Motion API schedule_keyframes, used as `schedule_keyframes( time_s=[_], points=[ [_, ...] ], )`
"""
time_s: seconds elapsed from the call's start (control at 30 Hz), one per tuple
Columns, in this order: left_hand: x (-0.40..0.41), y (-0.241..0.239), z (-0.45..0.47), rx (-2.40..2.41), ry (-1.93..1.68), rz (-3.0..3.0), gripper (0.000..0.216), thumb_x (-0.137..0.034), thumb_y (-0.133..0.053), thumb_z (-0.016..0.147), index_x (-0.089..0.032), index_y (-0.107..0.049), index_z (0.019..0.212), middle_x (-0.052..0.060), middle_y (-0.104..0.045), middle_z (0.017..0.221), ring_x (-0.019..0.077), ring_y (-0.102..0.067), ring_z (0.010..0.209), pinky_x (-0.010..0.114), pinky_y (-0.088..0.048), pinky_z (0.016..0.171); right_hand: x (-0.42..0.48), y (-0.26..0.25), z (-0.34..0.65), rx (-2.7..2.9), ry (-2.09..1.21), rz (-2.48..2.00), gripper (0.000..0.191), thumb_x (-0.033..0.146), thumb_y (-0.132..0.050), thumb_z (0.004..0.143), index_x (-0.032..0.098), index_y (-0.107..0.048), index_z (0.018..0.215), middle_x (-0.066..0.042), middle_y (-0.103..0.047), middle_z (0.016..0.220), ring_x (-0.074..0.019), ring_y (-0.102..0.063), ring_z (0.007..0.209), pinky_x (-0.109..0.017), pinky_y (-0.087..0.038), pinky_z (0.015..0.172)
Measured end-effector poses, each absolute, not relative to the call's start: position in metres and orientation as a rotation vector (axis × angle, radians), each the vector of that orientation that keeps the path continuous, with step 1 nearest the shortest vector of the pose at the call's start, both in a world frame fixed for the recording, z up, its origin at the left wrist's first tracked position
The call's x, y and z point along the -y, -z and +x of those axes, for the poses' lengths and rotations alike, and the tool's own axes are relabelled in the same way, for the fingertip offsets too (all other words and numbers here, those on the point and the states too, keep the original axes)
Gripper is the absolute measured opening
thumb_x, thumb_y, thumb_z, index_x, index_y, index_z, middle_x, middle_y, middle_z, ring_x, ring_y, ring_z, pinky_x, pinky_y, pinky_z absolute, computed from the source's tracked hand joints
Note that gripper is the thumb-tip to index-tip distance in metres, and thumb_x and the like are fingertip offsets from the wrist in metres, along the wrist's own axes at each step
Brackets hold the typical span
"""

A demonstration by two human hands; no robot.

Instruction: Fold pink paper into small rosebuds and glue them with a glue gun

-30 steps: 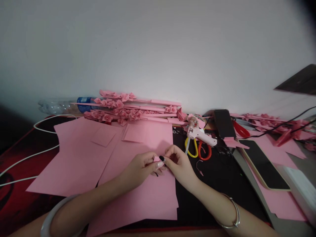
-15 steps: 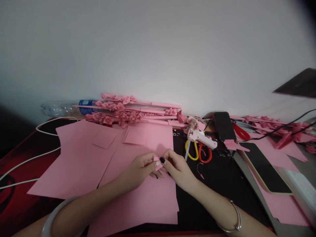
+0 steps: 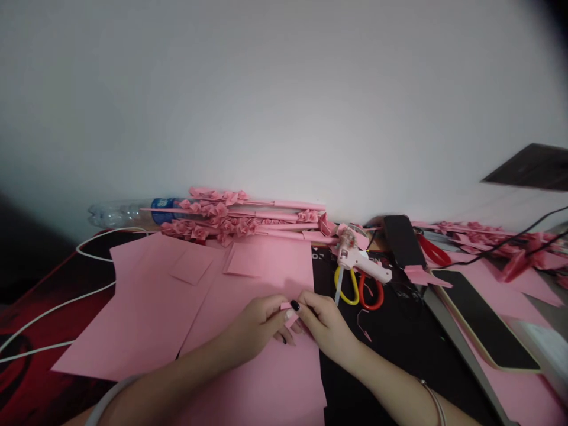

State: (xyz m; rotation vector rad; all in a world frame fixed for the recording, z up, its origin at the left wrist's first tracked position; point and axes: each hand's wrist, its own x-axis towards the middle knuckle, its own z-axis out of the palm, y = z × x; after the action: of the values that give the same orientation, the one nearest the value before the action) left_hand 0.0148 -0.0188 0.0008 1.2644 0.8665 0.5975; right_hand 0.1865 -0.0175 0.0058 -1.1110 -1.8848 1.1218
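Near edge: white bangle (image 3: 107, 397) on left forearm, thin silver bangle (image 3: 435, 399) on right. Left hand (image 3: 261, 325) and right hand (image 3: 326, 325) meet mid-view, both in a narrow pinch on a small folded pink paper piece (image 3: 291, 320). Its lower part slants up to the right; fingers cover the middle, so can't confirm full long axis or which end leads. Vs 1 s ago: whole scene sits lower in view, more of the piece's lower part shows, pinch is the same. Piece lies between the hands, at left thumb and index tips, black-nailed right thumb against its right side, above a large pink paper sheet (image 3: 266, 378). Second large pink sheet (image 3: 137, 313) to the left, with a pink paper square (image 3: 191, 267) on it. Right of hands: red loop handle (image 3: 378, 299), yellow loop handle (image 3: 354, 290); pale pink plastic glue gun (image 3: 364, 264) just beyond. Farther: pink paper flowers on long stems (image 3: 239, 226), clear plastic bottle with blue label (image 3: 119, 213), plain grey-white wall (image 3: 284, 106).
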Motion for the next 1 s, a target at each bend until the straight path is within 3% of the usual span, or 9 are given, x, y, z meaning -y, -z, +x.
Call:
schedule_keyframes(
  time_s=[0.63, 0.73, 1.0],
  points=[
    [0.018, -0.006, 0.011, -0.854, -0.571, 1.326, 0.024, -0.035, -0.045, 0.092, -0.016, -0.059, 0.086, 0.007, -0.069, 0.085, 0.0184, -0.069, 0.069, 0.030, -0.054, 0.067, 0.022, -0.001, 0.192, 1.834, -1.177, -1.163, 0.030, 0.031, -0.035, 0.097, 0.021, -0.043, 0.070, 0.003, -0.047, 0.056, -0.0107, -0.038, 0.046, -0.023, -0.031, 0.044],
    [0.017, -0.007, 0.010, -0.833, -0.571, 1.322, 0.026, -0.036, -0.045, 0.092, -0.015, -0.061, 0.088, 0.007, -0.068, 0.079, 0.0188, -0.068, 0.069, 0.029, -0.053, 0.067, 0.021, 0.001, 0.192, 1.795, -1.157, -1.192, 0.031, 0.032, -0.038, 0.096, 0.021, -0.041, 0.068, 0.003, -0.046, 0.056, -0.0101, -0.037, 0.047, -0.022, -0.031, 0.044],
    [0.016, -0.009, 0.012, -0.897, -0.520, 1.356, 0.036, -0.043, -0.052, 0.084, -0.014, -0.057, 0.065, 0.003, -0.060, 0.058, 0.0129, -0.057, 0.048, 0.025, -0.046, 0.051, 0.017, 0.005, 0.190, 1.711, -1.143, -1.211, 0.027, 0.034, -0.045, 0.092, 0.020, -0.043, 0.069, 0.006, -0.038, 0.055, -0.0097, -0.035, 0.048, -0.022, -0.028, 0.045]
  ],
)
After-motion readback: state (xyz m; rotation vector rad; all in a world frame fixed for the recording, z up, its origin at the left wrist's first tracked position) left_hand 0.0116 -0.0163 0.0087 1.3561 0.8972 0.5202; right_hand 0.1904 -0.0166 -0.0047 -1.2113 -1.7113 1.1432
